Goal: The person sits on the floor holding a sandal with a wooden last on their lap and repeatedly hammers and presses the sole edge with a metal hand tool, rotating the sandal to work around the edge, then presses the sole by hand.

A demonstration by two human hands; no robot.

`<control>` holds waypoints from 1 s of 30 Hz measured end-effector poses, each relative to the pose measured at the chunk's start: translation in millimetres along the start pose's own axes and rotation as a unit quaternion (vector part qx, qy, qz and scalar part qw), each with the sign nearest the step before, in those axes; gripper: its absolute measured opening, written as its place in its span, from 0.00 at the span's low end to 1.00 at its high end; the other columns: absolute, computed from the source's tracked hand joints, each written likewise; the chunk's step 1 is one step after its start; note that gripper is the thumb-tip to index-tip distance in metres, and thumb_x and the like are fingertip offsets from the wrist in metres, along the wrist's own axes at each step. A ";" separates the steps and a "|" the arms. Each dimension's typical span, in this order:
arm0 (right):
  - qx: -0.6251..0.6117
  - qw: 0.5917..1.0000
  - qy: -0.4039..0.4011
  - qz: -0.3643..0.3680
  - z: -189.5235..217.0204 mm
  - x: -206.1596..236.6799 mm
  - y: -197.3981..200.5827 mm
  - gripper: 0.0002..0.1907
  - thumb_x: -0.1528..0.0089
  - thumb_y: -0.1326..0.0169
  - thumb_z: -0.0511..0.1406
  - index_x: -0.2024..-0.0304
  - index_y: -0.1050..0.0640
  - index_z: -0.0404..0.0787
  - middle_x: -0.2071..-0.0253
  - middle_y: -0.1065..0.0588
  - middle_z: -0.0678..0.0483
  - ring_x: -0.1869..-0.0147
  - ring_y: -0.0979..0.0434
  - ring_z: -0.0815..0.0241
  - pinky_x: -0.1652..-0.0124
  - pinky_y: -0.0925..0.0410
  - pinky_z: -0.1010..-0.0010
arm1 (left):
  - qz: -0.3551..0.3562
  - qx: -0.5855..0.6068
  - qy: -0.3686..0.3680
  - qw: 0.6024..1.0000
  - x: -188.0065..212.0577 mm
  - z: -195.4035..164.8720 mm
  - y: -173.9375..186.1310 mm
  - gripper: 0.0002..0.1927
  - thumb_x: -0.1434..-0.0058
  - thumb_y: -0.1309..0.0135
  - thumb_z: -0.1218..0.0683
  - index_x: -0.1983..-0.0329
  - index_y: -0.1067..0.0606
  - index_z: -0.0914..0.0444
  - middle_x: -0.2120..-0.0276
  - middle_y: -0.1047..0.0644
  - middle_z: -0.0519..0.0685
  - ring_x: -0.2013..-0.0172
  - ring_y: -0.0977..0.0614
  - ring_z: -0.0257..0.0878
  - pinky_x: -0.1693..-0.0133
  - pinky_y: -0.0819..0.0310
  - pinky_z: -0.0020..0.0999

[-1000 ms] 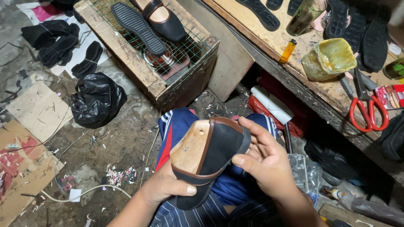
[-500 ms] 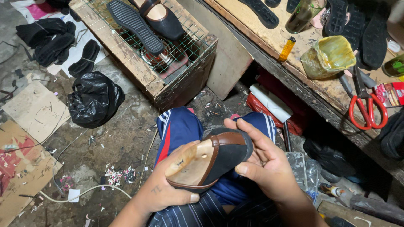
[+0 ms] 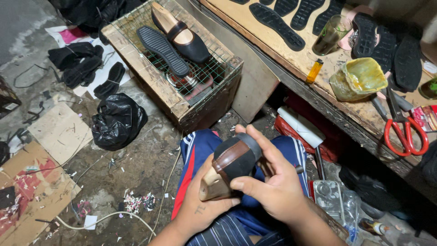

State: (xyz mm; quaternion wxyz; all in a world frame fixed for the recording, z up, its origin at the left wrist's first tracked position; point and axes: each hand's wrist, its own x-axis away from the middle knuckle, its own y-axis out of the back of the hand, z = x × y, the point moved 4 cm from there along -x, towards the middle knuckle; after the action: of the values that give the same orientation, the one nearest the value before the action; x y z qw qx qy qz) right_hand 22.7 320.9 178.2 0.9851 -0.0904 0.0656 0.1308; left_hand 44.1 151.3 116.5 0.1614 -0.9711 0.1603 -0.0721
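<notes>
Both my hands hold a black shoe upper with a brown band point(image 3: 236, 157), stretched over a pale wooden last, above my lap. My left hand point(image 3: 200, 212) cups the last's heel end from below. My right hand point(image 3: 273, 187) wraps over the toe side, its thumb pressing near the brown band. The shoe is turned so its black top faces me. My knees in blue trousers with a red stripe point(image 3: 193, 155) lie under it.
A wooden crate with a wire mesh top point(image 3: 182, 79) in front carries a black sole and a lasted black shoe point(image 3: 182, 36). The workbench point(image 3: 291, 59) at right carries soles, a glass, a yellow lighter point(image 3: 314, 70), a glue tub point(image 3: 357, 77), red scissors point(image 3: 405, 132). A black bag point(image 3: 117, 120), cardboard and scraps litter the floor.
I have rotated the shoe in my hands: its tan bottom, facing up before, has turned away, and the black upper with the brown band now faces me.
</notes>
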 end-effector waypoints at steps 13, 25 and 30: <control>0.003 1.000 -0.010 0.012 1.1 -4.2 -7.8 0.53 0.44 0.33 0.31 0.23 0.49 0.33 0.21 0.44 0.43 0.21 0.40 0.55 0.27 0.47 0.61 | -0.073 -0.109 -0.069 0.989 11.1 -7.7 -1.8 0.42 0.51 0.32 0.62 0.32 0.36 0.66 0.44 0.26 0.55 0.44 0.22 0.44 0.43 0.26 0.42; -0.040 0.997 -0.050 0.033 -6.7 16.3 -3.0 0.75 0.56 0.23 0.32 0.22 0.63 0.42 0.19 0.52 0.46 0.19 0.47 0.52 0.27 0.48 0.55 | -0.188 -0.550 -0.349 0.735 16.5 -46.5 15.2 0.39 0.50 0.32 0.46 0.35 0.32 0.59 0.35 0.32 0.59 0.34 0.31 0.59 0.32 0.45 0.59; -0.053 0.998 -0.014 0.027 -12.7 20.8 -2.7 0.69 0.55 0.25 0.28 0.23 0.56 0.40 0.23 0.47 0.44 0.20 0.44 0.50 0.26 0.47 0.55 | -0.185 -0.554 -0.348 0.733 15.5 -44.9 20.3 0.36 0.47 0.33 0.48 0.35 0.31 0.56 0.35 0.32 0.58 0.34 0.30 0.59 0.32 0.45 0.60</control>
State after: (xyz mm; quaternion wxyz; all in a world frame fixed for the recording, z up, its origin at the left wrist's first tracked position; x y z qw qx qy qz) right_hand 42.0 321.0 163.1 0.9758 -0.1387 0.0468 0.1621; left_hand 44.2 114.8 153.1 -0.3770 -0.8564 -0.0784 0.3439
